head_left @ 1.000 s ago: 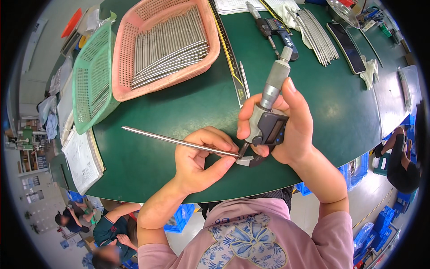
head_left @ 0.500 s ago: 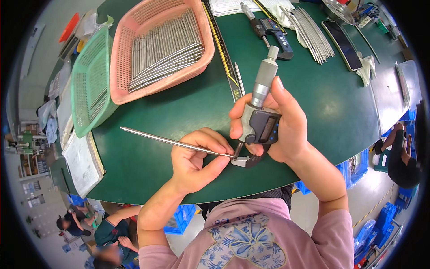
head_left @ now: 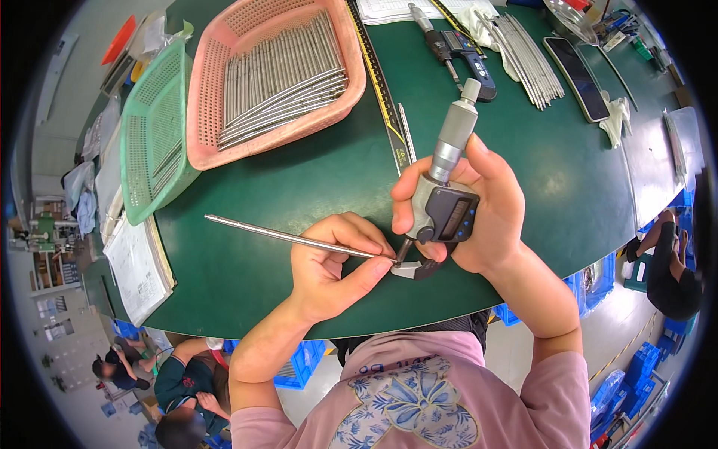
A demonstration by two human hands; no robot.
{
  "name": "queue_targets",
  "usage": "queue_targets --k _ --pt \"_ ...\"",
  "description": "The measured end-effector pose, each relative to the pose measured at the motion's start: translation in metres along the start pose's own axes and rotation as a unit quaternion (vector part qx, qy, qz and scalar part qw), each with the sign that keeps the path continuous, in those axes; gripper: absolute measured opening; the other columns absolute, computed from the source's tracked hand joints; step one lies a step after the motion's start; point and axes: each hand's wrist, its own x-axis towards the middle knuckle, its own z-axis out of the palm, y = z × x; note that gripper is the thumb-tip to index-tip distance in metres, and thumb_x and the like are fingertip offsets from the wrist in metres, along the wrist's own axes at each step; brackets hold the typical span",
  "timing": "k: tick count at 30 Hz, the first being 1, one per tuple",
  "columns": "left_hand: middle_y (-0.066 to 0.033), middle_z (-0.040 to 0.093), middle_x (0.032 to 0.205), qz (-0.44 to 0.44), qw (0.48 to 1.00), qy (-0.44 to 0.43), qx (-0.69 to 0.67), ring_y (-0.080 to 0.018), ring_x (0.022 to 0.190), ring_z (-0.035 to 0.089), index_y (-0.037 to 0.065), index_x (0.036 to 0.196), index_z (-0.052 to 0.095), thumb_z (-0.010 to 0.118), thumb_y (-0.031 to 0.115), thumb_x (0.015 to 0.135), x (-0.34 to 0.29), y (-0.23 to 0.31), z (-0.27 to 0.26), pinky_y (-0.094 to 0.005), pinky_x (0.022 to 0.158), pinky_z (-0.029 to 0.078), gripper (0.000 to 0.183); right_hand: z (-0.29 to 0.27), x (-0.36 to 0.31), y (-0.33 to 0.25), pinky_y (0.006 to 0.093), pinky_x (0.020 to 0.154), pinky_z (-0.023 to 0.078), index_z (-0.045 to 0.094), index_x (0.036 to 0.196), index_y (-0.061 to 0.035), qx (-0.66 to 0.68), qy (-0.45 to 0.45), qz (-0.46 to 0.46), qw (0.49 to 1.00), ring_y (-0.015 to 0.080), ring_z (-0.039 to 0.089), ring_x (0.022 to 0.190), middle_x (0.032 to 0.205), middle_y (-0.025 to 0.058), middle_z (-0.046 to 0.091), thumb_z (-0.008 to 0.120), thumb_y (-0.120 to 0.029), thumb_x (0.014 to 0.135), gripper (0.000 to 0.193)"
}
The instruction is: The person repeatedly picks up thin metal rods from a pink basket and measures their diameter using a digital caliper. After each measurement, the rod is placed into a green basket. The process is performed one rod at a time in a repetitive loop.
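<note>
My left hand (head_left: 336, 262) pinches a slim steel rod (head_left: 269, 233) close to its right end; the rest sticks out to the left, above the table. That right end sits at the jaws of a digital micrometer (head_left: 443, 212), between anvil and spindle. Wrapped around the micrometer's body is my right hand (head_left: 490, 209), its thumb up along the thimble. The thimble points up and slightly right, and the small display faces me. Whether the spindle touches the rod is too small to tell.
A pink basket (head_left: 278, 142) full of steel rods stands at the far left, beside a green basket (head_left: 138, 202) with a few rods. Toward the back lie a long ruler (head_left: 380, 82), a second micrometer (head_left: 479, 71), several rods (head_left: 527, 63) and a phone (head_left: 576, 78). A worn booklet (head_left: 138, 277) lies left.
Both hands, with the rod and the micrometer, sit slightly farther right in the picture. The table's things have shifted a little the same way. Both grips stay the same.
</note>
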Motion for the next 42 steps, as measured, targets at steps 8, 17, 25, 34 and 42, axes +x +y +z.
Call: queue_targets --k 8,17,25,34,42 --pt "-0.0133 0.056 0.086 -0.008 1.0 0.003 0.011 -0.0174 0.078 0.059 0.0 0.085 0.051 0.061 -0.007 0.072 0.0 0.002 0.001 -0.0271 0.07 0.047 0.018 0.003 -0.002 -0.001 0.0227 0.037 0.038 0.057 0.084 0.0021 -0.021 0.02 -0.001 1.0 0.0138 0.048 0.041 0.066 0.0117 0.059 0.035 -0.057 0.082 0.063" --pt "-0.0126 0.055 0.086 -0.009 1.0 0.002 0.0 -0.0177 0.08 0.058 -0.001 0.087 0.051 0.06 -0.006 0.072 0.001 0.001 0.001 -0.0273 0.072 0.047 0.019 0.002 -0.002 -0.001 0.0226 0.038 0.038 0.057 0.084 0.0019 -0.014 0.014 -0.003 1.0 0.0132 0.049 0.043 0.066 0.0107 0.059 0.034 -0.057 0.082 0.063" --pt "-0.0128 0.055 0.085 0.029 0.999 0.014 0.014 -0.0173 0.078 0.057 0.0 0.086 0.051 0.06 -0.008 0.072 0.0 0.002 -0.002 -0.0269 0.07 0.047 0.018 0.005 0.001 0.001 0.0221 0.039 0.038 0.057 0.083 0.0015 -0.023 0.039 0.015 0.999 0.0126 0.048 0.042 0.066 0.0103 0.059 0.03 -0.055 0.085 0.062" --pt "-0.0113 0.057 0.084 0.232 0.926 0.054 0.293 -0.0209 0.073 0.06 0.004 0.083 0.056 0.066 -0.008 0.066 -0.003 0.014 0.003 -0.0276 0.062 0.05 0.024 0.006 -0.003 0.011 0.0185 0.042 0.039 0.056 0.085 -0.0027 -0.124 -0.035 0.019 0.991 0.0049 0.049 0.047 0.069 0.003 0.059 0.067 -0.003 0.07 0.019" --pt "-0.0061 0.05 0.092 0.323 0.816 0.009 0.48 -0.0194 0.074 0.058 0.012 0.093 0.051 0.064 -0.007 0.07 -0.007 0.017 0.005 -0.0252 0.058 0.049 0.032 0.009 -0.006 0.012 0.0183 0.045 0.042 0.055 0.087 -0.0029 -0.099 -0.076 0.051 0.991 0.0048 0.051 0.051 0.072 0.0026 0.058 0.065 -0.001 0.071 0.019"
